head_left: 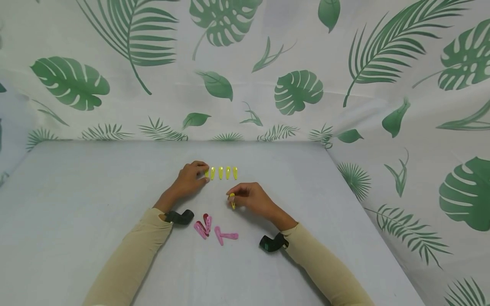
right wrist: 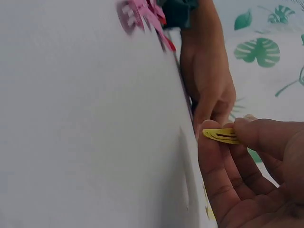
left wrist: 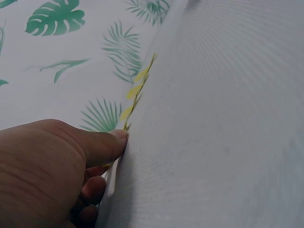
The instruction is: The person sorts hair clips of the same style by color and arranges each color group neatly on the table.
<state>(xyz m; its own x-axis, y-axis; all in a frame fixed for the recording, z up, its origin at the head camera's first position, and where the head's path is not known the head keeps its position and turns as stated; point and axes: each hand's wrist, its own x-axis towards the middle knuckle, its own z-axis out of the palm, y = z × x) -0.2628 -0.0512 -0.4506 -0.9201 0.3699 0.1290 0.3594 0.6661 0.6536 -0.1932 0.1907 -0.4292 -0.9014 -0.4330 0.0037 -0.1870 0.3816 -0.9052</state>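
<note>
In the head view my right hand [head_left: 254,199] pinches a yellow snap hair clip [head_left: 232,201] between thumb and fingertips, a little above the table. The right wrist view shows that clip [right wrist: 221,136] from close up, its slotted end sticking out past the thumb. My left hand [head_left: 190,178] has thumb and fingers around another yellow hair clip [head_left: 206,173] at the left end of a row; the fingers partly hide it. To its right, several yellow hair clips [head_left: 220,173] stand side by side in that row, lengthwise away from me.
Nearer to me lie pink hair clips [head_left: 229,236] and dark red hair clips [head_left: 205,216], some overlapping, between the two forearms. Black wrist cameras [head_left: 183,217] sit on both wrists. A leaf-printed cloth [head_left: 245,85] rises behind the white table [head_left: 95,178] and along its right side.
</note>
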